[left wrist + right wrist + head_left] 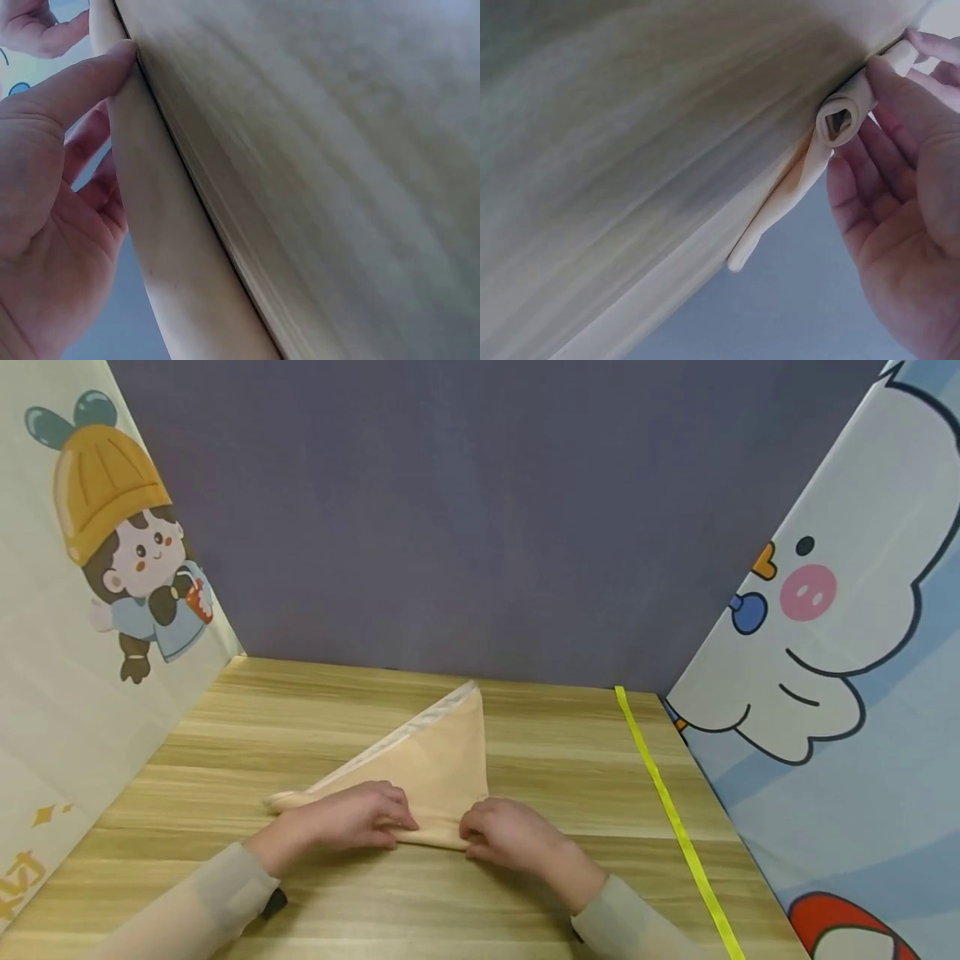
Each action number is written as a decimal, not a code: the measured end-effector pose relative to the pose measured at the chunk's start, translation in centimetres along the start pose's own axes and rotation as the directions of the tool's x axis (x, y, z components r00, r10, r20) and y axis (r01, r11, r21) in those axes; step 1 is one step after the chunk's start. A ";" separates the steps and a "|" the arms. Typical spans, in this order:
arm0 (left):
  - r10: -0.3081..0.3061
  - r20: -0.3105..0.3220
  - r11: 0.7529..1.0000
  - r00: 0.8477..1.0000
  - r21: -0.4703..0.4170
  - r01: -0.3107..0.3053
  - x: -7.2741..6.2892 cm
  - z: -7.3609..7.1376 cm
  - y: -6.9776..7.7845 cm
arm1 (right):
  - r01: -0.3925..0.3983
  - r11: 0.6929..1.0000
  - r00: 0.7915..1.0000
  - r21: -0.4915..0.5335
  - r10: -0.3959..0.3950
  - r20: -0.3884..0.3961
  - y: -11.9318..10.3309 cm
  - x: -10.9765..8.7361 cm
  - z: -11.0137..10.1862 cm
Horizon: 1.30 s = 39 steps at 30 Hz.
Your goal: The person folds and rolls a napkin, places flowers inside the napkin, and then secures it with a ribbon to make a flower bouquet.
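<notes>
A peach cloth [446, 752] lies on the wooden table, its upper part a triangle pointing away from me. A pale patterned strip runs along its slanting left side. The near edge is rolled into a tube, whose coiled end with a small hollow shows on the rolled cloth [861, 99] in the right wrist view. My left hand [352, 817] holds the roll near its middle, thumb [94, 79] on the near side. At the roll's right end, my right hand [517, 835] grips it between thumb and fingers. Some fingertips are hidden behind the roll.
A yellow tape strip [671, 810] runs along the right part of the wooden table [570, 760]. A dark grey panel [450, 518] stands at the back. Printed cartoon panels border the left [45, 693] and right [847, 810] sides.
</notes>
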<state>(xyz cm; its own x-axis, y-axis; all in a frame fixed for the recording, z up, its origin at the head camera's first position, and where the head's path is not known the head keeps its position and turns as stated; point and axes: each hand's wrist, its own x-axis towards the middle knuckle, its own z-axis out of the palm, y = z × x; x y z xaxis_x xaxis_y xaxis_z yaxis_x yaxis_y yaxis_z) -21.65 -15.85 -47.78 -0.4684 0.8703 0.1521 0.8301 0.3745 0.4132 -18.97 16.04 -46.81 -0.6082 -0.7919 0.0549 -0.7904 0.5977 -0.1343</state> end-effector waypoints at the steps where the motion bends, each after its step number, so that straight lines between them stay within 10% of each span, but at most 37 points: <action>1: -0.013 0.000 1.000 1.000 -0.020 0.013 -0.2 0.0 0.0 | 0.000 1.000 1.000 -0.002 0.000 0.003 0.0 0.0 0.0; 7: -0.106 -0.021 0.977 0.994 -0.191 0.100 -1.3 -0.3 -0.3 | 0.000 1.000 1.000 0.022 -0.001 0.023 0.2 0.2 -0.2; 30: -0.229 -0.120 0.954 0.966 -0.226 0.198 -1.5 0.0 -0.7 | -0.054 0.972 0.999 0.227 0.054 0.007 2.1 0.6 -0.3; 39: -0.141 -0.095 0.990 0.985 -0.040 0.137 -1.5 -0.6 -1.1 | -0.092 0.961 0.996 0.262 0.085 0.038 2.3 0.8 -0.3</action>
<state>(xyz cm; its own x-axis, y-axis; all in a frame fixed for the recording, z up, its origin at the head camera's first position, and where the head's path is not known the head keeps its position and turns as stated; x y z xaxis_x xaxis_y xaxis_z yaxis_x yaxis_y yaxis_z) -22.03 -17.73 -47.94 -0.6071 0.7746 0.1772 0.7451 0.4774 0.4657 -21.27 16.78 -46.78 -0.6698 -0.7425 0.0055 -0.6841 0.6142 -0.3933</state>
